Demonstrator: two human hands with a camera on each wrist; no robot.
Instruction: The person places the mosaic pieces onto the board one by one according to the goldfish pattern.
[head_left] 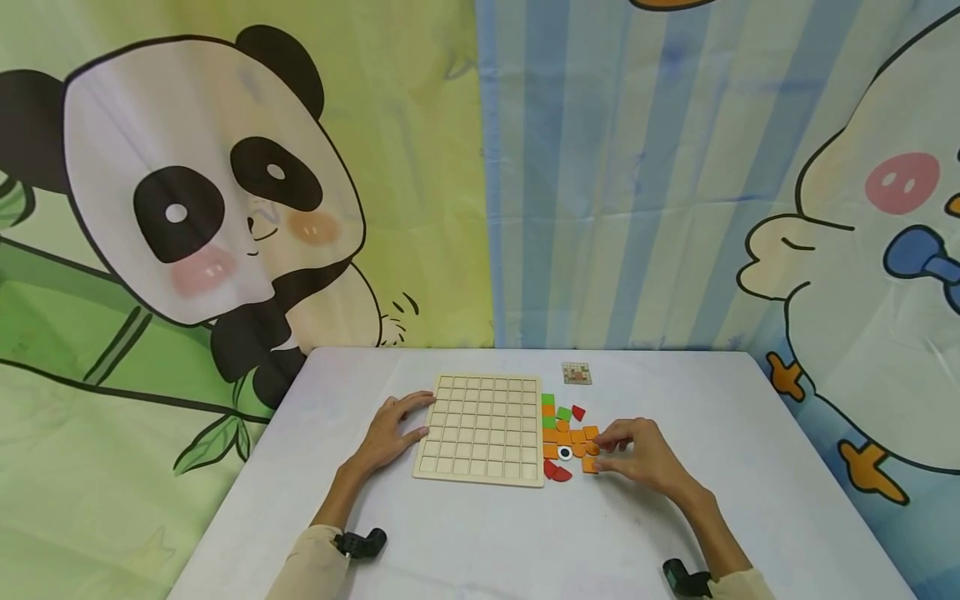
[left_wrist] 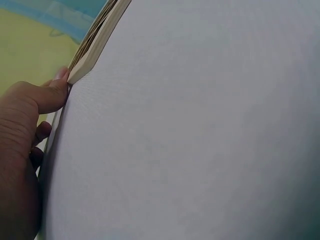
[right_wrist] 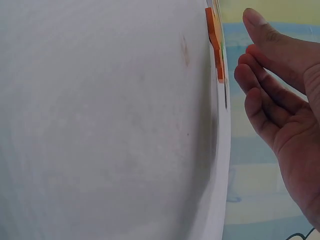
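Left hand spread, thumb and fingers along left edge of wooden board. Board lies flat on table; shove from left could drive it into orange pieces crowding its right edge. Pieces packed close: careless fingertip may scatter neighbours. Right hand there, thumb and fingers apart, contact unclear. Farther right, room to move before table edge.

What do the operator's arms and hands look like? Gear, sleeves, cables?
Left hand and right hand are bare, no gloves. Plain beige sleeves: left sleeve, right sleeve. Each wrist wears a small, dark, rounded device: left device, right device. No cables visible; device markings too small to tell.
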